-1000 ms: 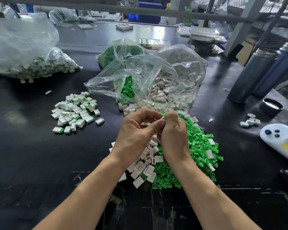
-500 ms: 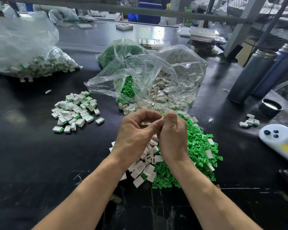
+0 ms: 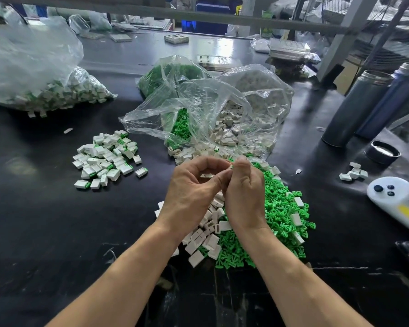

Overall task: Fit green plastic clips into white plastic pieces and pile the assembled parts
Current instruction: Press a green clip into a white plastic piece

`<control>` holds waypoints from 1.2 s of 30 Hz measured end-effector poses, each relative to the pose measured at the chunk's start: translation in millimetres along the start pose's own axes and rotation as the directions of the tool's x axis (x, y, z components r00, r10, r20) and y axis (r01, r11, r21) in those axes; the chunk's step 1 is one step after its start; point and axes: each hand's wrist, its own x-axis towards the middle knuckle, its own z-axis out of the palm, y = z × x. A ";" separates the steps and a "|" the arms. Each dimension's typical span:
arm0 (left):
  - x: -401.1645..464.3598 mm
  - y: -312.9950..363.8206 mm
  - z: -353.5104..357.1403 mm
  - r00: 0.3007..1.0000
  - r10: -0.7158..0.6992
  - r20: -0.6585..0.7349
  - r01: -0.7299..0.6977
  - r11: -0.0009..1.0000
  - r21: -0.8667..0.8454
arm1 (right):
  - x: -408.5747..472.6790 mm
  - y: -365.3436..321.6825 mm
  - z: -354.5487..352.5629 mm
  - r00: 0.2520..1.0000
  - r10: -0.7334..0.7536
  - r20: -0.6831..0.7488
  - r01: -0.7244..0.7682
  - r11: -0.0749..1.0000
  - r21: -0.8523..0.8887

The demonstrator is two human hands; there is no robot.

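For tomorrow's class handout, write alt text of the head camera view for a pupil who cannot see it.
Two bare hands, left hand and right hand, meet over a black table, pinching a small part between their fingertips above loose green clips and white pieces. A pile of assembled parts lies to the left, with open plastic bags behind.

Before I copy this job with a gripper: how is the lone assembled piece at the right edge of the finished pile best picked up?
Pinch the lone assembled piece across its two long white flanks, coming straight down from above. It lies flat on the black table, slightly apart from the finished pile, so its sides are free; avoid the end where the green clip shows.
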 end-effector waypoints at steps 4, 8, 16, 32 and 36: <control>1.0 0.3 -1.6 1.000 0.022 0.013 -0.021 0.999 -0.037 | 0.8 3.4 -5.2 0.996 0.063 0.062 -0.065 0.997 0.033; 4.8 -0.2 -9.3 0.999 0.031 -0.028 -0.030 0.999 0.014 | 4.2 2.8 -19.5 0.998 0.036 0.058 -0.035 0.999 -0.022; 5.2 -3.3 -15.4 0.997 0.059 -0.058 -0.057 0.997 0.051 | 5.9 0.1 -29.6 0.988 -0.029 0.151 0.050 0.989 -0.139; 4.5 -4.5 -20.1 0.950 0.314 0.002 -0.264 0.798 0.542 | 7.2 6.3 -28.1 0.994 0.032 0.100 -0.014 0.984 -0.177; 6.6 -7.6 -26.9 0.952 0.306 -0.004 -0.235 0.740 0.630 | 9.5 7.9 -31.4 0.997 0.018 0.081 0.004 0.967 -0.254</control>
